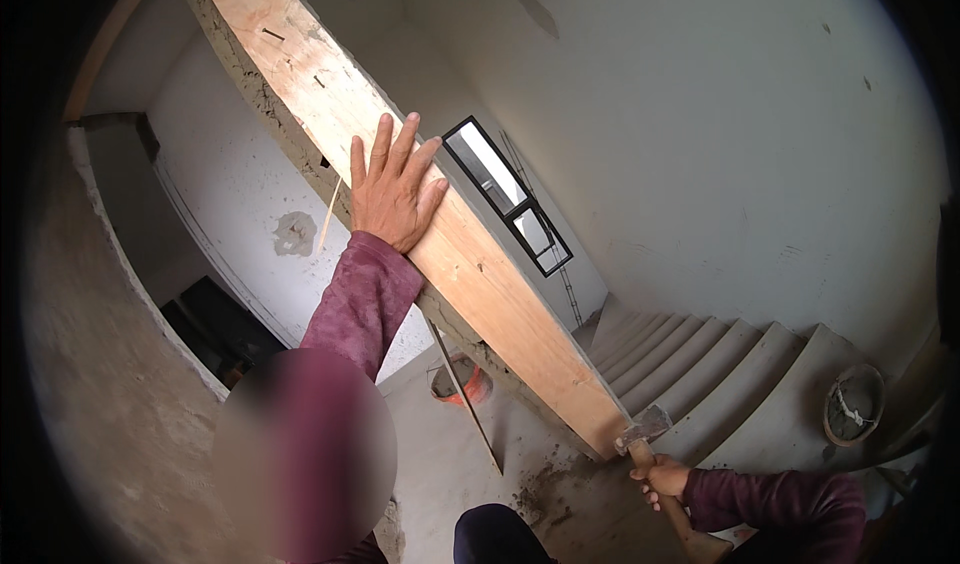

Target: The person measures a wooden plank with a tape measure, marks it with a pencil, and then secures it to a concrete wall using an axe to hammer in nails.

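A long pale wooden board (490,274) slants from the upper left down to the lower right, with a couple of nails (273,35) in its upper part. My left hand (393,189) lies flat on the board's face, fingers spread. At the board's lower end my right hand (662,479) is wrapped round the wooden handle of a hammer (646,428). The hammer's grey head is right at the board's end corner; whether it touches cannot be made out. Rough mortar (255,89) shows along the board's left edge.
Curved concrete stairs (720,364) run along the right, with a bucket (855,405) on them. Below the board, a thin stick (465,404) leans near an orange bucket (461,381). A black-framed window (507,196) is in the far wall.
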`<state>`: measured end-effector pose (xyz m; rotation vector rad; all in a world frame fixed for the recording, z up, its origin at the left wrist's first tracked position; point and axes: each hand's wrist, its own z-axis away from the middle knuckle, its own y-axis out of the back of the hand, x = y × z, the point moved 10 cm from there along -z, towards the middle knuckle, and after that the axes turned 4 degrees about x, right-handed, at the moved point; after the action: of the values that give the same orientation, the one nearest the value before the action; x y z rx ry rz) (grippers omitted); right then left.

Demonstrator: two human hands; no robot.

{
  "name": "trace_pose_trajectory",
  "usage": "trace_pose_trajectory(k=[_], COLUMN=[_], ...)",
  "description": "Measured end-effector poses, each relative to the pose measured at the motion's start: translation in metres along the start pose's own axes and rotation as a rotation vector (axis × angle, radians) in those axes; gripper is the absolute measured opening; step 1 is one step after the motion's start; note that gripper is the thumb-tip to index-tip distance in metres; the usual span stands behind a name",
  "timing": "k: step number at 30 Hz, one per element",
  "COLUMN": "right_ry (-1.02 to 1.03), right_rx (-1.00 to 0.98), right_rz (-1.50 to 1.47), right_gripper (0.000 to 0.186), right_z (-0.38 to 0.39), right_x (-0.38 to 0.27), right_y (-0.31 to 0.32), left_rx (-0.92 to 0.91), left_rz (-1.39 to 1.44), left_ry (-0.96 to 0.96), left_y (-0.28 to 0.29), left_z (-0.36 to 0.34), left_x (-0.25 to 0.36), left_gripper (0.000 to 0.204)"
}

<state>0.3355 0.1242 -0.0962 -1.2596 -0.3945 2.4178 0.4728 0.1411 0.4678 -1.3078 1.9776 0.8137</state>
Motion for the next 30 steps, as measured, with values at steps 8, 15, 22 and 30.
trace_pose_trajectory(k=[8, 15, 22, 30], right_ry=[0.069, 0.638, 1.047, 1.104], right_rx=[0.072, 0.424, 0.295, 0.385], right_rz=[0.083, 0.643, 0.491, 0.492], right_gripper=[0.022, 0.037, 0.038, 0.037], right_z=[0.022, 0.146, 0.267, 0.294], right_x=[-0.007, -0.175, -0.415, -0.515], right_y=[0.020, -0.045, -0.220, -0.258], left_rx=[0.017, 0.368, -0.136, -0.181], left_rz=[0.470, 0.230, 0.132, 0.455], left_ry=[-0.075, 0.204, 0.510, 0.837], left_y=[0.063, 0.127, 0.033, 0.019], left_z=[-0.016, -0.080, -0.100, -0.085], left_x=[0.010, -0.193, -0.291, -0.289], left_gripper=[0.060, 0.093, 0.153, 0.157])
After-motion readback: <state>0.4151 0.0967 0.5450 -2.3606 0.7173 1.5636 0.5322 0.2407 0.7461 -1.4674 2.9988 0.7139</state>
